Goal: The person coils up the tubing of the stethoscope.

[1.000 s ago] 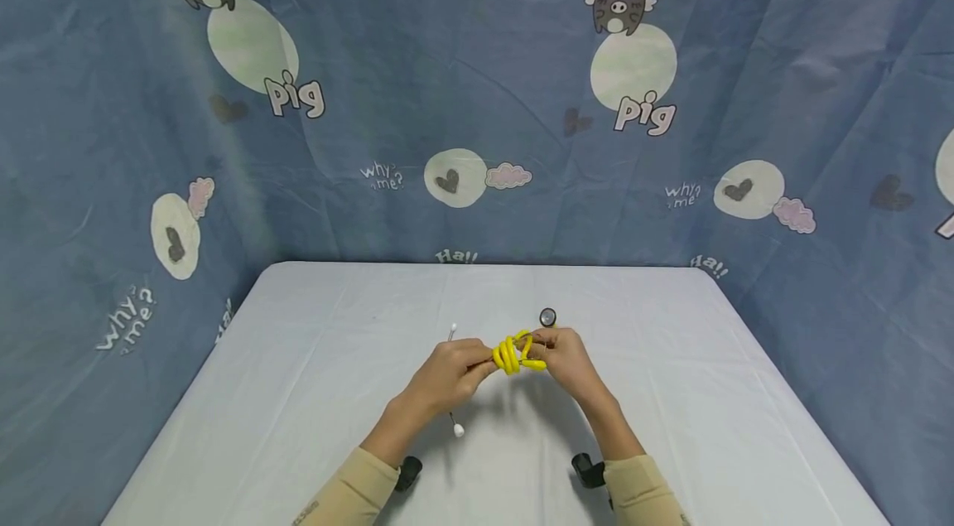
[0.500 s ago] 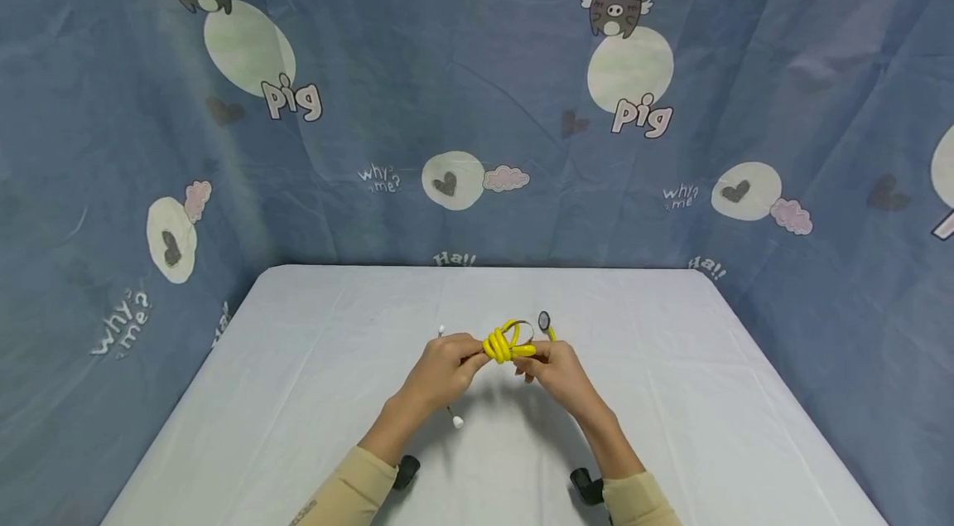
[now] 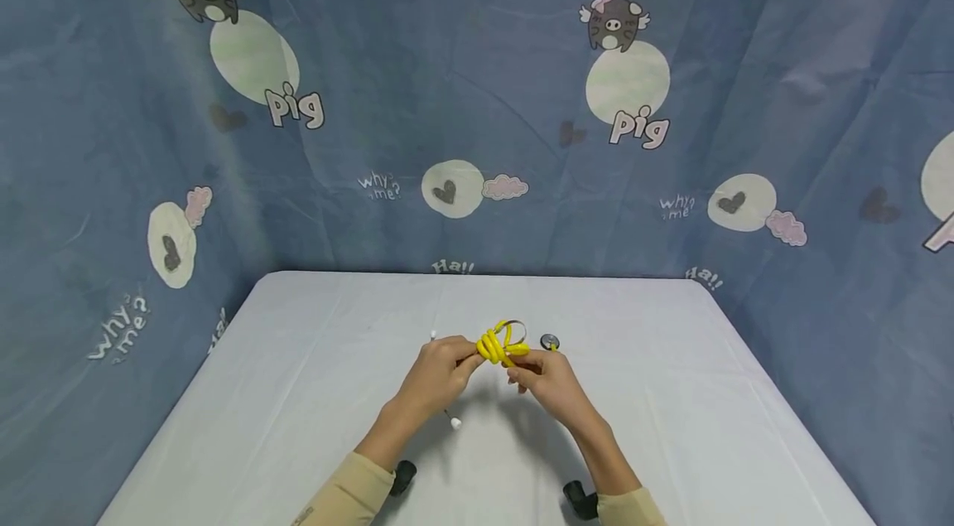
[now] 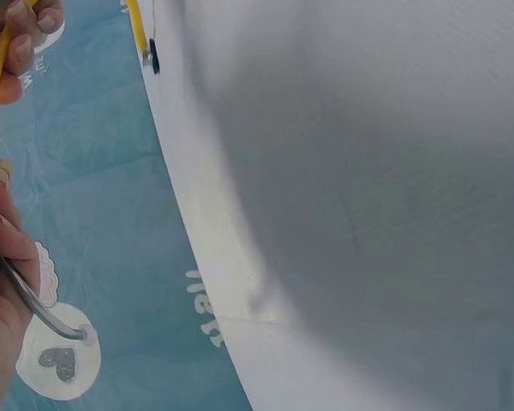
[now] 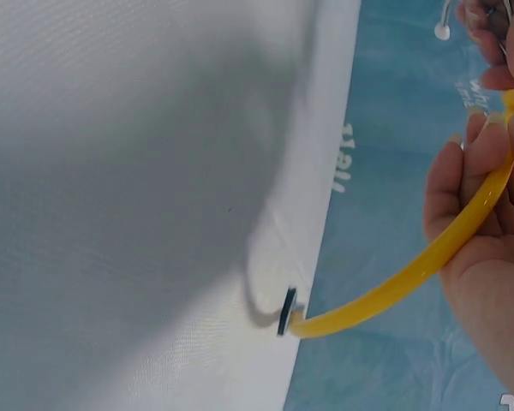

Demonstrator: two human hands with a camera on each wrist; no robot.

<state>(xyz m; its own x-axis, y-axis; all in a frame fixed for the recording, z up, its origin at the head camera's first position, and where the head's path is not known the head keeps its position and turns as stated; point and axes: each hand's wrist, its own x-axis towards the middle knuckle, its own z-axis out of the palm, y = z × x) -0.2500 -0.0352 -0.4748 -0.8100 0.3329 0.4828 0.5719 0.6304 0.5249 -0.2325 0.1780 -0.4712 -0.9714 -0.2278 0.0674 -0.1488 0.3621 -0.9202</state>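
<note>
**A:** What have the fingers got right now?

**B:** From where I sit, my left hand (image 3: 436, 370) has its fingers curled in tight, pinching the coiled yellow tube (image 3: 501, 346) of a stethoscope on its nine o'clock side. My right hand (image 3: 542, 377) pinches the same coil from about four o'clock, thumb and forefinger closed on it. Neither hand is spread at all.

**A:** And where is the stethoscope?

**B:** Held just above the middle of the table (image 3: 298, 393), between the two hands. The tube is wound into several loops, smooth and rubbery, bright yellow. In the right wrist view a length of it runs across my palm in a gentle curve and ends at the chest piece (image 5: 287, 312), a small dark disc with a metal rim that touches the cloth. In the head view that disc (image 3: 550, 341) lies at about two o'clock from the coil, just beside my right fingers.

**A:** Anything else of it showing?

**B:** A thin grey metal ear tube (image 4: 30, 304) passes under my left fingers in the left wrist view. Two white ear tips stick out, one (image 3: 434, 335) at ten o'clock from my left hand, the other (image 3: 455, 423) at about five o'clock.

**A:** Surfaces?

**B:** A pale, finely woven cloth on the table, creased. Behind it hangs a blue curtain (image 3: 477, 95) printed with cartoon pigs.
</note>
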